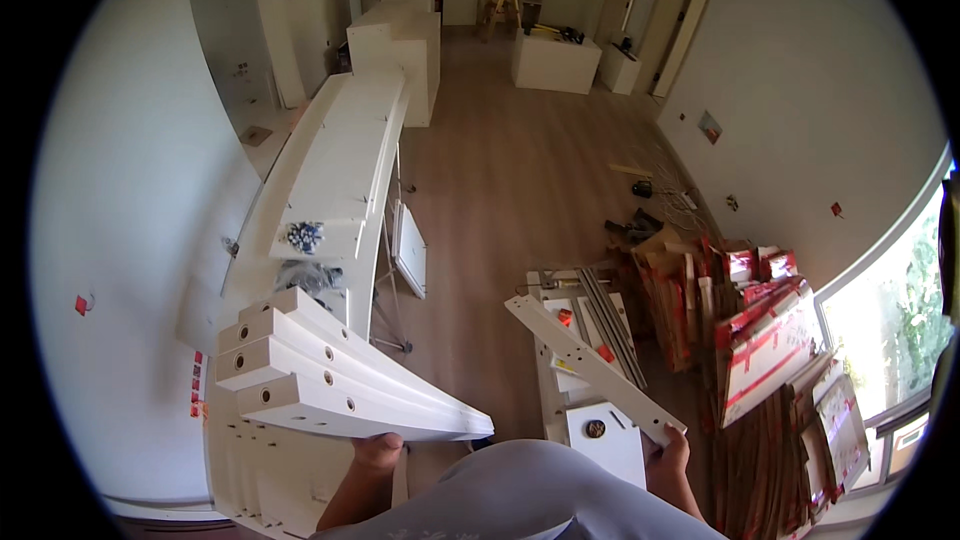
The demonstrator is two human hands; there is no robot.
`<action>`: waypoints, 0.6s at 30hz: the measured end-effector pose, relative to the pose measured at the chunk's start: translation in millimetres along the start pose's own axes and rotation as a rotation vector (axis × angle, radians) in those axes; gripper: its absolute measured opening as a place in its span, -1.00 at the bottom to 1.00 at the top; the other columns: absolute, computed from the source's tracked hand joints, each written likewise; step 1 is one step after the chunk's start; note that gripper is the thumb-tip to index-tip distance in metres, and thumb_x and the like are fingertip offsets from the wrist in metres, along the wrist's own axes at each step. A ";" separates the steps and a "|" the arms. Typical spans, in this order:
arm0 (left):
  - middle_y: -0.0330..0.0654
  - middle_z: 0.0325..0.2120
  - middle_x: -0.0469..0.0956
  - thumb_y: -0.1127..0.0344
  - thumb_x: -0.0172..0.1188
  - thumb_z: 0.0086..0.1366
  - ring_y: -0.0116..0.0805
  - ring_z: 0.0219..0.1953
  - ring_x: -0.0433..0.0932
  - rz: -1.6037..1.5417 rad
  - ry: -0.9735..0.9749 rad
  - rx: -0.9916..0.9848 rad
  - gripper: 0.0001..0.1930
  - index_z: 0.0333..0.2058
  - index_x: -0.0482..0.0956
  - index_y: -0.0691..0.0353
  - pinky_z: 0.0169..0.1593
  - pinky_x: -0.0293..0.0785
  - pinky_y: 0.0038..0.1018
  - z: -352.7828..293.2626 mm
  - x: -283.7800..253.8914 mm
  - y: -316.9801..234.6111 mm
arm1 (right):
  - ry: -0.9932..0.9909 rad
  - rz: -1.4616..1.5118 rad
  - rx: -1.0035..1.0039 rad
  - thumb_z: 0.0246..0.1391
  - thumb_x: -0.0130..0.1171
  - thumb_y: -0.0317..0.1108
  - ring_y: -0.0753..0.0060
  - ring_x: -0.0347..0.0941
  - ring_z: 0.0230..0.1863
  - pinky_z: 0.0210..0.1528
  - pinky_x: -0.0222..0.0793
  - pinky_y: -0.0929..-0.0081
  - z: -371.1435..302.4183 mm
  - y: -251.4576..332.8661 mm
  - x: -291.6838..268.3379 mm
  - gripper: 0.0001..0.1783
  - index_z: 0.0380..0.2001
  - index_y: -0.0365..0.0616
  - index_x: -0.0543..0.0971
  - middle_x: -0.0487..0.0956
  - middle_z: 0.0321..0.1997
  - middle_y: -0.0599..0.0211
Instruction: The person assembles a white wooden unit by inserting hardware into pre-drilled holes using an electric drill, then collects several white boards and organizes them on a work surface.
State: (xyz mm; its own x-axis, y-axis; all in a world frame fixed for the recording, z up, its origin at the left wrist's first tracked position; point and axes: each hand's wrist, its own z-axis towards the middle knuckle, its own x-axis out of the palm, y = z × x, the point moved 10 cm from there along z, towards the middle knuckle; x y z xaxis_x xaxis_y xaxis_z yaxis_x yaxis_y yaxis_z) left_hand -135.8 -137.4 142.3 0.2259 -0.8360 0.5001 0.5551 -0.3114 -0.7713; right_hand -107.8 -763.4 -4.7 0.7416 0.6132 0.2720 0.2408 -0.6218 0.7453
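Observation:
My left hand [378,451] is closed at the near edge of a stack of long white boards [370,380] with round drilled holes along their faces. Its fingers are partly hidden beneath the lowest board. On the right, my right hand [671,454] grips the near end of a narrow white board [592,362] with a few holes, which slants away from me to the left. Below that board sits a low pile of white panels [548,390] with grey metal rails [606,322] on it. A small white panel with a dark round roll [596,429] lies closer to me.
A long white worktable [340,150] stretches ahead on the left, carrying bags of hardware [304,236]. Flattened cardboard [770,355] with red tape leans by the window at right. White cabinets [556,62] and a stepladder [502,5] stand at the far end of the wooden floor.

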 end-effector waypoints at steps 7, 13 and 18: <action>-0.20 0.32 0.27 0.02 0.62 0.01 -0.15 0.33 0.27 0.102 0.021 0.085 0.11 0.43 0.09 0.08 0.33 0.31 -0.08 152.3 -6.4 42.2 | -0.010 0.020 -0.065 0.02 0.28 -0.38 0.39 0.59 -0.38 -0.65 0.20 0.68 110.1 4.9 137.6 -0.67 -0.11 -0.11 0.50 0.59 -0.23 0.31; -0.17 0.25 0.34 -0.01 0.52 0.13 -0.13 0.24 0.37 0.235 0.014 0.184 -0.05 0.38 0.17 0.10 0.26 0.41 -0.08 300.1 -11.8 104.8 | 0.015 -0.061 0.048 0.04 0.28 -0.38 0.40 0.60 -0.38 -0.68 0.13 0.65 198.2 -4.7 322.5 -0.73 -0.17 -0.11 0.52 0.61 -0.27 0.34; -0.11 0.15 0.42 -0.12 0.41 0.20 -0.11 0.17 0.45 0.590 -0.098 0.318 -0.14 0.32 0.22 0.18 0.21 0.45 -0.07 430.8 -6.6 161.9 | 0.028 -0.147 0.090 0.07 0.27 -0.34 0.38 0.55 -0.27 -0.45 0.36 0.48 300.0 -20.2 480.1 -0.73 -0.13 -0.06 0.54 0.58 -0.22 0.38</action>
State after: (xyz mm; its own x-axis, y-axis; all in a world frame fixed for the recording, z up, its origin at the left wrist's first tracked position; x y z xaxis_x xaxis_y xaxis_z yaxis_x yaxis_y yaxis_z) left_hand 297.4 12.4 183.7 0.6266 -0.7756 0.0759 0.5216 0.3451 -0.7803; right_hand 431.3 -602.6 -71.8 0.6768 0.7134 0.1819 0.4016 -0.5648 0.7209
